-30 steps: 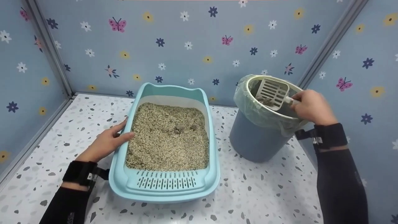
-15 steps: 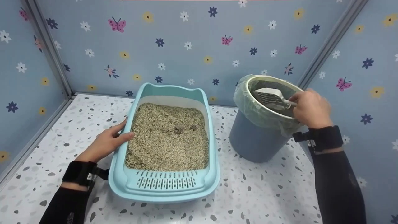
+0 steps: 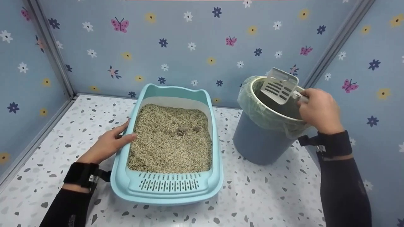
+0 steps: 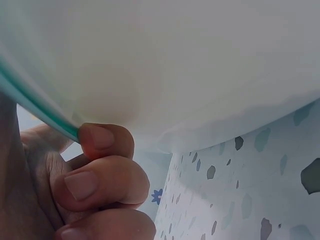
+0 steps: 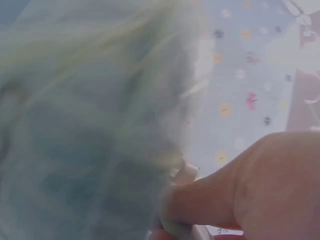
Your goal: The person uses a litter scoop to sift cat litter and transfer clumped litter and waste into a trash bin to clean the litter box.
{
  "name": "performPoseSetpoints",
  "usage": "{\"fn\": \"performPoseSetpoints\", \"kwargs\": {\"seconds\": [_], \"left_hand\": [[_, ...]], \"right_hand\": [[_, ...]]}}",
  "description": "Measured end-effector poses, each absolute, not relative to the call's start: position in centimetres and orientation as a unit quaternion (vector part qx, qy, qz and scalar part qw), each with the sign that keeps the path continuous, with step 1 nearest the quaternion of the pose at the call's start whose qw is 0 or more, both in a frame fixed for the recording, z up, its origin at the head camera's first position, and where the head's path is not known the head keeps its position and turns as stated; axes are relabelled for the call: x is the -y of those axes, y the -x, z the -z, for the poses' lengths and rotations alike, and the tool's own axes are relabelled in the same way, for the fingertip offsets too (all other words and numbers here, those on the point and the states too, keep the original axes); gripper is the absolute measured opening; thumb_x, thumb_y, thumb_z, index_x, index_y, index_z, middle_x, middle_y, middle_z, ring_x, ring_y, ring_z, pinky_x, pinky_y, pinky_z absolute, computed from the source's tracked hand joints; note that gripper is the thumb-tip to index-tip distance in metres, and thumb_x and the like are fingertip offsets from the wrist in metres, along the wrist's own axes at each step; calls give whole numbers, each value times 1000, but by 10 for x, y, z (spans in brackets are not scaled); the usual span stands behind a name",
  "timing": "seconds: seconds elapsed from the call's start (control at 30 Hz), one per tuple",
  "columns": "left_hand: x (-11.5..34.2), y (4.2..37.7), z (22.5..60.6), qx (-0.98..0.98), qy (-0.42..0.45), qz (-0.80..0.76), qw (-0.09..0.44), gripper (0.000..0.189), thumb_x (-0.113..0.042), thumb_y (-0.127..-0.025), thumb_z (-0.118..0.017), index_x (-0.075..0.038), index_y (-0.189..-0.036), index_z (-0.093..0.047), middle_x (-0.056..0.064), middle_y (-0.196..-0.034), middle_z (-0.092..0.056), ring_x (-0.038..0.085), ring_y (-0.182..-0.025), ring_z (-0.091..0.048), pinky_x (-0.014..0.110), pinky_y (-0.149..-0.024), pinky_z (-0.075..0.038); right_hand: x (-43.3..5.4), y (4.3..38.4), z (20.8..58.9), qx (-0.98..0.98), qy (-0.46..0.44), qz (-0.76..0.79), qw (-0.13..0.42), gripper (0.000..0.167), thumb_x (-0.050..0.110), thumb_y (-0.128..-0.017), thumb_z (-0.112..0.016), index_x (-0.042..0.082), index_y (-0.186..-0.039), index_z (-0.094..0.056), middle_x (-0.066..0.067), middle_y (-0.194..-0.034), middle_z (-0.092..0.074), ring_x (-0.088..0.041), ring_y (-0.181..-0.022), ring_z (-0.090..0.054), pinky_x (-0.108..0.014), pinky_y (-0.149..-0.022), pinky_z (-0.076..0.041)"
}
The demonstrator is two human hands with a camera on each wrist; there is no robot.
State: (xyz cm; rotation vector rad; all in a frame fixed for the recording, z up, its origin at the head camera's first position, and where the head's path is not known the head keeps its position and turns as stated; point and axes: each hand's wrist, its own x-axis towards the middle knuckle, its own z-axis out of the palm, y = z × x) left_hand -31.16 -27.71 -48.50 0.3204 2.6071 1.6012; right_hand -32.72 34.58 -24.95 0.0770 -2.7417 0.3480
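Note:
A light blue litter box [image 3: 219,176] holds beige granular litter [image 3: 170,148], with a few darker clumps [image 3: 182,130] right of its middle. My left hand [image 3: 109,143] grips the box's left rim, thumb over the top; in the left wrist view its fingers [image 4: 102,182] curl beneath the rim. Over the mouth of a grey-blue bin [image 3: 263,138], my right hand [image 3: 322,110] holds a pale slotted litter scoop [image 3: 279,85] by its handle. The scoop's head is tilted up, and no clump shows on it. In the right wrist view the translucent liner hides most of the scoop.
A pale green bag [image 3: 252,107] lines the bin and folds over its outside under a cream ring [image 3: 252,90]. Box and bin stand apart on a speckled white tabletop [image 3: 246,195]. Flower-patterned blue panels [image 3: 189,31] enclose the back and both sides.
The right hand dipped the scoop into the bin, then raised it again with its head tilted up. Dark bits seen on the scoop earlier are gone. The left hand stayed still.

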Motion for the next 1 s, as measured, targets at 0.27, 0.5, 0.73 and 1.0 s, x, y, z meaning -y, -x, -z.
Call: {"fn": "performPoseSetpoints", "kwargs": {"seconds": [0.27, 0.5, 0.73, 1.0], "left_hand": [[279, 310, 486, -844, -99, -525, 40, 86, -52, -112, -65, -24, -179, -20, 34, -142, -67, 37, -114, -75, 32, -87, -64], [277, 310, 484, -845, -96, -525, 42, 86, -54, -112, -65, -25, -179, -20, 34, -146, -65, 38, -119, -74, 32, -89, -62], [276, 311, 482, -845, -97, -525, 41, 86, -54, -111, -66, -25, -179, -21, 33, -142, -67, 36, -114, -75, 32, -87, -64], [277, 312, 482, -846, -95, -524, 38, 85, -53, -112, -66, -24, -179, -21, 33, -143, -66, 38, -116, -74, 32, -87, -64]], "right_hand": [[-317, 302, 244, 960, -59, -159, 222, 33, 18, -110, -65, -4, -133, -75, -24, -114, -73, -39, -94, -62, -52, -76, -45], [-281, 283, 251, 952, -134, -184, 205, 32, 17, -108, -72, 4, -137, -76, -19, -115, -75, -33, -93, -63, -48, -79, -46], [-235, 284, 273, 956, -210, -148, 139, 29, 16, -104, -77, 11, -132, -81, -8, -107, -79, -28, -83, -68, -48, -76, -56], [-171, 302, 303, 960, -264, -36, 84, 26, 29, -98, -85, 17, -121, -85, -2, -107, -83, -29, -93, -77, -55, -76, -63]]}}
